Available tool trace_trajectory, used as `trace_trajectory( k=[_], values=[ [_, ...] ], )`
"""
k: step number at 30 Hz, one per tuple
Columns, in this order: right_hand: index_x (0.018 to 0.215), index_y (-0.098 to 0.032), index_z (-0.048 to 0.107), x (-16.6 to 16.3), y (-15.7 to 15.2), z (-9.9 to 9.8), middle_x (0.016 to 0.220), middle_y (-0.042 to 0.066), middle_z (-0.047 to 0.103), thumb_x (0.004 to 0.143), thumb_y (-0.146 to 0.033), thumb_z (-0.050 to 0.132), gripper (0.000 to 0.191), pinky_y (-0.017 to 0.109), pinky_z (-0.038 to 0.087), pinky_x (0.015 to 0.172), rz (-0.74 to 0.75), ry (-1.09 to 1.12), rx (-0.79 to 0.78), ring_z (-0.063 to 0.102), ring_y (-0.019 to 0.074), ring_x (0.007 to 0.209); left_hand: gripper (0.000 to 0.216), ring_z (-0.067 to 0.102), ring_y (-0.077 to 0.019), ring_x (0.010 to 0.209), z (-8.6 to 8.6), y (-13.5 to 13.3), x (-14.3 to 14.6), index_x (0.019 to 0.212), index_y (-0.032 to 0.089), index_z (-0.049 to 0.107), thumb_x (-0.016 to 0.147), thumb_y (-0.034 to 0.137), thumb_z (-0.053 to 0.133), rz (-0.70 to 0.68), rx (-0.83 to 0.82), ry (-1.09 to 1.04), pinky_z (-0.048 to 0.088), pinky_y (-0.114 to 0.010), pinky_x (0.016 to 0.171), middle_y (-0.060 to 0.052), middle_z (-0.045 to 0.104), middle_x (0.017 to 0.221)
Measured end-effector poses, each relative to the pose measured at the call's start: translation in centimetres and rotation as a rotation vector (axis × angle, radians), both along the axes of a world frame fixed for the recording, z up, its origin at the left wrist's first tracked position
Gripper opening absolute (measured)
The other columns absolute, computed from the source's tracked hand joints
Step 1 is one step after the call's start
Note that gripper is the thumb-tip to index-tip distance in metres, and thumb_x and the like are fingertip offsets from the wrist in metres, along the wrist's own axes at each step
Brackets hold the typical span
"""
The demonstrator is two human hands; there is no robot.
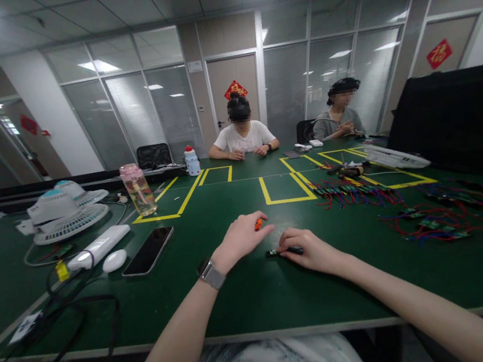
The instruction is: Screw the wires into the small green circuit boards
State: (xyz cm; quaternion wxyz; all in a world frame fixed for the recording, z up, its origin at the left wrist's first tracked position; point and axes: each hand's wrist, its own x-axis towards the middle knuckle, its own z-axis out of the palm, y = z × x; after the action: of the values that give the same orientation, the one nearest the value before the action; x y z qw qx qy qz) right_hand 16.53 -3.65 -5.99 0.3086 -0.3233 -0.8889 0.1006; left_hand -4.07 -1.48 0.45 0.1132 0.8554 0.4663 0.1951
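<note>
Near the middle of the green table (241, 302), my left hand (240, 238) curls around a small orange object (259, 224), which shows between thumb and forefinger; its kind is unclear. Just to the right, my right hand (310, 249) is closed, pinching a small dark circuit board (272, 253) low over the tabletop. The board's near end with pale marks sticks out left of the fingertips, and a black part shows under the hand. The two hands are close together but apart. A watch (212, 274) is on my left wrist.
To the right lie several wired circuit boards (433, 222) and a bundle of red and blue wires (352, 191). On the left are a phone (149, 252), a white mouse (114, 260), a power strip (99, 247), a bottle (138, 190) and fans (69, 216). Two people sit opposite.
</note>
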Motion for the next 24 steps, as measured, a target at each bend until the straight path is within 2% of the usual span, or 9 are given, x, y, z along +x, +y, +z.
trace_trajectory(
  k=[3,8,13,15,18,20,24],
  values=[
    [0.088,-0.019,0.071,0.0,-0.1,0.2,0.087,0.007,0.067,0.088,-0.022,0.054,0.017,0.028,0.05,0.077,0.01,-0.012,0.01,0.062,0.0166,0.086,0.04,0.063,-0.0218,0.097,0.0,-0.1,0.2,0.115,0.022,0.061,0.09,0.049,0.045,0.019,0.03,-0.037,0.047,-0.029,0.083,-0.007,0.068,0.106],
    [0.089,-0.02,0.071,0.0,-0.2,0.3,0.089,0.006,0.068,0.086,-0.02,0.057,0.015,0.029,0.05,0.08,-0.006,-0.029,-0.017,0.063,0.0171,0.089,0.036,0.063,-0.0231,0.097,-0.7,-0.1,0.5,0.114,0.025,0.062,0.088,0.047,0.049,-0.036,0.033,0.04,0.047,-0.031,0.083,-0.005,0.068,0.107],
    [0.087,-0.019,0.071,0.2,-0.1,0.3,0.087,0.006,0.069,0.084,-0.019,0.059,0.013,0.028,0.05,0.078,-0.032,-0.044,-0.07,0.064,0.0171,0.085,0.036,0.063,-0.0232,0.098,-0.6,-0.2,0.4,0.115,0.024,0.061,0.089,0.045,0.048,-0.031,0.051,0.051,0.047,-0.03,0.082,-0.007,0.068,0.108],
    [0.082,-0.019,0.071,0.3,-0.1,0.3,0.084,0.005,0.069,0.081,-0.019,0.061,0.011,0.028,0.049,0.075,-0.044,-0.016,-0.098,0.064,0.0166,0.081,0.038,0.063,-0.0228,0.095,-0.6,-0.2,0.3,0.113,0.024,0.063,0.086,0.048,0.052,-0.075,0.014,0.049,0.047,-0.029,0.079,-0.006,0.068,0.105],
    [0.076,-0.018,0.071,0.2,-0.1,0.4,0.079,0.004,0.069,0.078,-0.018,0.063,0.008,0.027,0.049,0.073,-0.085,0.049,-0.16,0.064,0.0158,0.075,0.046,0.063,-0.023,0.094,-0.9,-0.2,0.4,0.11,0.026,0.065,0.074,0.053,0.066,-0.216,-0.094,0.076,0.047,-0.027,0.075,-0.004,0.068,0.103],
    [0.076,-0.018,0.072,0.0,-0.1,0.4,0.077,0.004,0.07,0.077,-0.018,0.064,0.008,0.028,0.049,0.072,-0.121,0.096,-0.211,0.064,0.0156,0.073,0.046,0.063,-0.0233,0.095,-1.4,-0.1,0.6,0.109,0.026,0.066,0.069,0.047,0.072,-0.252,-0.118,0.099,0.046,-0.026,0.075,-0.003,0.068,0.104],
    [0.076,-0.016,0.072,-0.1,0.0,0.4,0.078,0.004,0.071,0.075,-0.018,0.064,0.009,0.028,0.049,0.073,-0.151,0.173,-0.318,0.065,0.0162,0.074,0.036,0.065,-0.0206,0.089,-2.2,0.0,1.1,0.109,0.026,0.065,0.074,0.032,0.065,-0.256,-0.113,0.125,0.045,-0.024,0.071,-0.004,0.069,0.099]
  ],
)
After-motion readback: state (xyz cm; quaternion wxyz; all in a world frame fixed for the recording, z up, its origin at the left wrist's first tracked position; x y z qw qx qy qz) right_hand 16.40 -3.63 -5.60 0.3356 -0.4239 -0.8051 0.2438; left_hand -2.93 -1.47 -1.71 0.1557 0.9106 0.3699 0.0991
